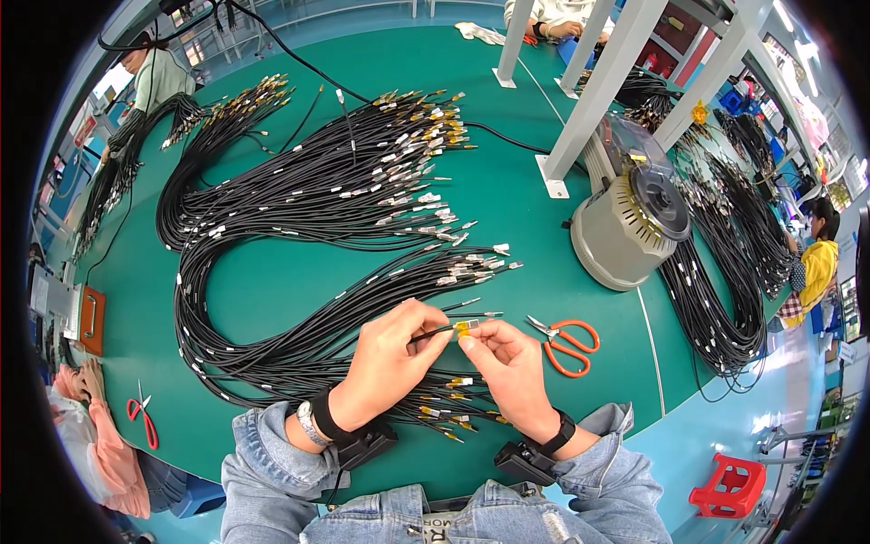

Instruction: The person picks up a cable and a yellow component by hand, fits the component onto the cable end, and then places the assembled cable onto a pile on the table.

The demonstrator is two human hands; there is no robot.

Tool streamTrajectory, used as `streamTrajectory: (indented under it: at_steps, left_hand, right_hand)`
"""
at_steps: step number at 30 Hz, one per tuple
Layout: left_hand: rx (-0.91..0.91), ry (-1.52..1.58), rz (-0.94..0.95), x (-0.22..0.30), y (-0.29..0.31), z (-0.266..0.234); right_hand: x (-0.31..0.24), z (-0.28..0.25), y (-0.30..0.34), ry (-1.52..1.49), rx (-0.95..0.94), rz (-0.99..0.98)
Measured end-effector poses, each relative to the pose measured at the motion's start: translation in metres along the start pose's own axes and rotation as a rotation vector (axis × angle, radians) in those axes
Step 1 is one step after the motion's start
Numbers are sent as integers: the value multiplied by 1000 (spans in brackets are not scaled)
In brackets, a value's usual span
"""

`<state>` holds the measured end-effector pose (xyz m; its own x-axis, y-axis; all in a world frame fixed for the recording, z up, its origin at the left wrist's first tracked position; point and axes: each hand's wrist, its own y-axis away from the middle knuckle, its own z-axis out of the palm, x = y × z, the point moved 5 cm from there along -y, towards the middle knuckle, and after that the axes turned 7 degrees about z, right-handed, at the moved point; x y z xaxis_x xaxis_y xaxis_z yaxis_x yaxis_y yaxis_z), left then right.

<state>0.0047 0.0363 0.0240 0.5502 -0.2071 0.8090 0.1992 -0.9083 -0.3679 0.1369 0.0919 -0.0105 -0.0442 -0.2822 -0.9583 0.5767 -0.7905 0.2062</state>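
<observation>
Near the front of the green table, my left hand is closed on a thin black cable close to its end. My right hand pinches a small piece of yellow tape at that cable end, beside a white label. Its thumb and forefinger partly cover the tape. Under and around my hands lies a large curved bundle of black cables; many ends carry yellow or white tags. Orange-handled scissors rest just right of my right hand, blades slightly apart.
A round grey tape dispenser stands right of the bundle, by white metal posts. More cables hang over the right table edge. Red scissors lie at the left. Other people sit around the table; a red stool stands on the floor.
</observation>
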Motion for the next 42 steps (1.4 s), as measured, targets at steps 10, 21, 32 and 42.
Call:
streamTrajectory:
  at_steps: [10,21,32,42]
  left_hand:
    - [76,-247,292,13,4,1]
    - [63,-140,225,13,2,3]
    - [-53,-7,99,4,0,2]
    - [-248,424,-325,-6,2,4]
  right_hand:
    - [-3,0,1,-22,25,6]
    - [-5,0,2,-25,24,16]
    - [4,-7,-3,-108,-49,146]
    - [-1,-5,-1,1,-35,12]
